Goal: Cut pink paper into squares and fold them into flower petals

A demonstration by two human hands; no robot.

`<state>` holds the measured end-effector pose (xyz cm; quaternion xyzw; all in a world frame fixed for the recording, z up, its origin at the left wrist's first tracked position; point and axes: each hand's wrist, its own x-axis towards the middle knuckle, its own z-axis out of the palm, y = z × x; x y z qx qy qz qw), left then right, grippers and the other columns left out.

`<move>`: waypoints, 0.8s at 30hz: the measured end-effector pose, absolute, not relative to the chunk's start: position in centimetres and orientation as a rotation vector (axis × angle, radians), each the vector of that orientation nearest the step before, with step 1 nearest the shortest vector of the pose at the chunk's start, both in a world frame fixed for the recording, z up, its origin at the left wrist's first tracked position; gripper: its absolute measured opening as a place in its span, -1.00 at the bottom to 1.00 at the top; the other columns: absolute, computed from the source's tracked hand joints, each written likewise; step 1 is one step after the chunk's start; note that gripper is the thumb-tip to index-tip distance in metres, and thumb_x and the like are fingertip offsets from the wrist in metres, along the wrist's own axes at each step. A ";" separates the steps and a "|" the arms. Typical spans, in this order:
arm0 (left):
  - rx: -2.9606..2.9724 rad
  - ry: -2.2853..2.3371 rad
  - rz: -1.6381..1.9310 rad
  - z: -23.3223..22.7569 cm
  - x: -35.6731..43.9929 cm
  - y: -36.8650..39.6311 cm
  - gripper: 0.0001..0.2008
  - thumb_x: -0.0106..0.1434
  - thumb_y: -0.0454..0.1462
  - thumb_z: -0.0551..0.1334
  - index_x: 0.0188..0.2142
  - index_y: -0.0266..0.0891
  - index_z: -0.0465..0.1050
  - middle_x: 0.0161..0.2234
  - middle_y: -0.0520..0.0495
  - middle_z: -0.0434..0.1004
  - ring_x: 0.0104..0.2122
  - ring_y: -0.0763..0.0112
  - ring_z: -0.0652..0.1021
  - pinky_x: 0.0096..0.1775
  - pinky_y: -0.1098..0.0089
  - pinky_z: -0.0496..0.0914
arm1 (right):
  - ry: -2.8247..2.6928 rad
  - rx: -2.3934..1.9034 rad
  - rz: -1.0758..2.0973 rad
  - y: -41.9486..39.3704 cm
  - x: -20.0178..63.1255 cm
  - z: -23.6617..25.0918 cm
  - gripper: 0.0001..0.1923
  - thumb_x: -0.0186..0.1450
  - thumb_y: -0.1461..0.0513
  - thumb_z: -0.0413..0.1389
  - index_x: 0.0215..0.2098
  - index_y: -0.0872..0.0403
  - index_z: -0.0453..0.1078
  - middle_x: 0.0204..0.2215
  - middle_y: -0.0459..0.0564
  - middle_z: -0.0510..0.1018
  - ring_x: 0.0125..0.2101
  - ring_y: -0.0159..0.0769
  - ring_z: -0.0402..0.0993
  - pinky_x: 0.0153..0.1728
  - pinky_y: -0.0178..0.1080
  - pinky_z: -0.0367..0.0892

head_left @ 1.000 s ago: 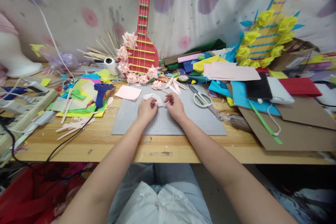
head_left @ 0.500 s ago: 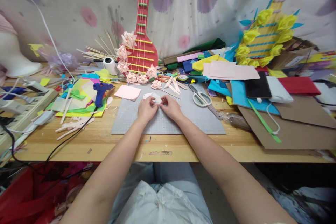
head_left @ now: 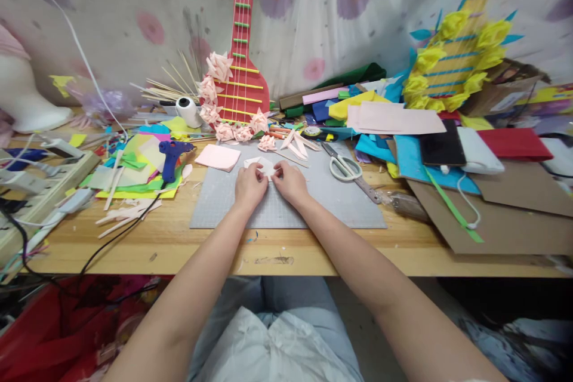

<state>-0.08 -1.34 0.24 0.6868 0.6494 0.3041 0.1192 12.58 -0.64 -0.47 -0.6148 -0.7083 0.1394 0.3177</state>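
Observation:
A small folded piece of white paper (head_left: 265,167) is pinched between my two hands over the grey cutting mat (head_left: 224,206). My left hand (head_left: 251,184) grips its left side with thumb and fingers closed. From the right, my right hand (head_left: 289,181) pinches the near edge, its fingertips close to the left ones. My fingers cover part of the paper. Beyond it lie a pink paper flower (head_left: 267,142) and cut pink paper pieces (head_left: 296,144). A stack of pale pink paper (head_left: 218,157) sits at the mat's left edge.
Scissors (head_left: 345,167) and a ruler (head_left: 367,189) rest on the mat's right side. At left are a blue glue gun (head_left: 169,161) and a power strip (head_left: 49,197). A red paper instrument (head_left: 246,80) stands behind. Cardboard sheets (head_left: 505,215) overhang at right.
My right hand has shifted slightly, and a little more of the white paper shows between the fingertips. Both hands keep their grip.

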 end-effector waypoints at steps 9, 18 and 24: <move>2.020 1.910 0.899 0.1 0.0 -1.3 -0.76 0.08 -0.30 0.15 -0.20 -0.18 0.33 -0.42 -0.01 0.46 -0.25 0.28 0.38 -0.26 0.36 0.25 | -1.938 -1.654 0.248 -0.9 12.4 -0.2 -0.81 0.17 0.26 0.03 -0.22 0.05 0.29 -0.41 -0.07 0.51 -0.32 -0.26 0.32 -0.30 -0.26 0.13; 2.049 1.912 0.903 -0.1 0.0 -1.2 -0.79 0.08 -0.31 0.15 -0.23 -0.17 0.34 -0.42 0.00 0.46 -0.25 0.28 0.37 -0.24 0.36 0.25 | -1.991 -1.637 0.204 -1.0 12.3 -0.2 -0.80 0.17 0.26 0.04 -0.21 0.05 0.30 -0.40 -0.06 0.51 -0.30 -0.24 0.31 -0.29 -0.25 0.13; 2.151 1.935 0.829 0.1 0.1 -1.3 -0.86 0.09 -0.30 0.14 -0.32 -0.17 0.39 -0.40 -0.02 0.48 -0.25 0.26 0.36 -0.22 0.32 0.23 | -2.021 -1.675 0.167 -1.1 12.2 0.0 -0.84 0.19 0.25 0.01 -0.24 0.06 0.31 -0.37 -0.03 0.50 -0.28 -0.22 0.29 -0.28 -0.24 0.14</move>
